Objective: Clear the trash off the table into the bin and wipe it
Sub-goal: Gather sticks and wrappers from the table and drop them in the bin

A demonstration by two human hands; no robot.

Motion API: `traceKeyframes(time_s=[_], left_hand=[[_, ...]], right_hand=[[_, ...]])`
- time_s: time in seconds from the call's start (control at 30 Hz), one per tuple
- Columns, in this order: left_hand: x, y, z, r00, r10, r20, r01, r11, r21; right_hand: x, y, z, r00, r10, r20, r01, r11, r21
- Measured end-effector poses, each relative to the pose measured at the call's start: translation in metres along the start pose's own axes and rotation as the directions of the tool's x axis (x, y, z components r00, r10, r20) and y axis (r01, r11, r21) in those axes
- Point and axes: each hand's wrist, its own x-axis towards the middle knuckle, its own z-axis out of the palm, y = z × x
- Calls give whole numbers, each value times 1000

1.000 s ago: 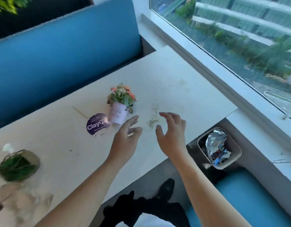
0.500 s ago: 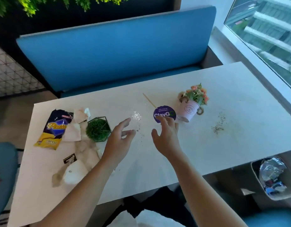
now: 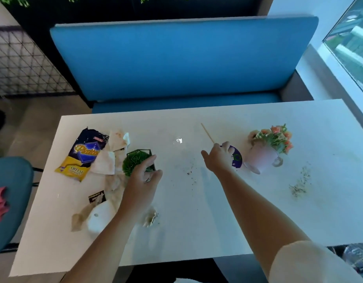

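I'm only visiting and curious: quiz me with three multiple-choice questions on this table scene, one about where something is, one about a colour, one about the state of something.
1. Where does the chip bag lie?
A. in the bin
B. at the left end of the table
C. on the blue bench

2. What colour is the flower pot?
A. pale pink
B. black
C. bright yellow

3. The crumbs at the table's right end are:
A. gathered in a hand
B. covered by a cloth
C. scattered loose on the tabletop

Answers:
1 B: the bag lies flat beside the stained napkins at the left end.
2 A: the pot under the orange flowers is pale pink.
3 C: the specks lie spread out and nothing touches them.
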Motion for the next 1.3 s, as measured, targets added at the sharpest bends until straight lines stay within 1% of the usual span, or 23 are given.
traceKeyframes(time_s=[0.2, 0.37, 0.5, 0.63, 0.7, 0.77, 0.87, 0.93, 1.03, 1.1, 1.17, 1.3], left_hand=[[19, -4, 10, 994, -63, -88, 61, 998, -26], [35, -3, 26, 991, -79, -111, 78, 997, -10], [43, -3, 36, 989, -92, -118, 92, 996, -11], [45, 2, 42, 989, -85, -124, 86, 996, 1], [46, 2, 45, 989, -82, -123, 84, 996, 8], [46, 2, 47, 989, -83, -122, 85, 996, 13], [45, -1, 50, 987, -90, -133, 89, 996, -12], [42, -4, 50, 986, -109, -129, 104, 994, -43], [35, -6, 50, 985, -125, -120, 115, 990, -86], [29, -4, 49, 981, -136, -135, 117, 983, -142], [20, -2, 44, 975, -165, -148, 134, 971, -195], [-3, -7, 25, 978, -178, -112, 153, 966, -207]], right_hand=[[59, 2, 5, 999, -11, -44, 6, 993, -122], [82, 6, 15, 996, -39, -79, 24, 983, -184], [89, 4, 19, 997, -54, -49, 44, 981, -187], [89, -3, 20, 993, -117, 20, 118, 953, -279], [89, -4, 21, 981, -190, 23, 186, 919, -348], [89, -4, 21, 969, -245, 13, 233, 900, -368], [78, -10, 18, 956, -289, -42, 272, 935, -227], [60, -15, 16, 930, -352, -102, 340, 933, -118], [16, -19, 18, 855, -464, -230, 489, 870, 62], [-19, -21, 23, 785, -546, -293, 596, 794, 116], [-53, -26, 25, 747, -594, -298, 658, 727, 198], [-112, -37, 30, 733, -639, -235, 679, 667, 306]])
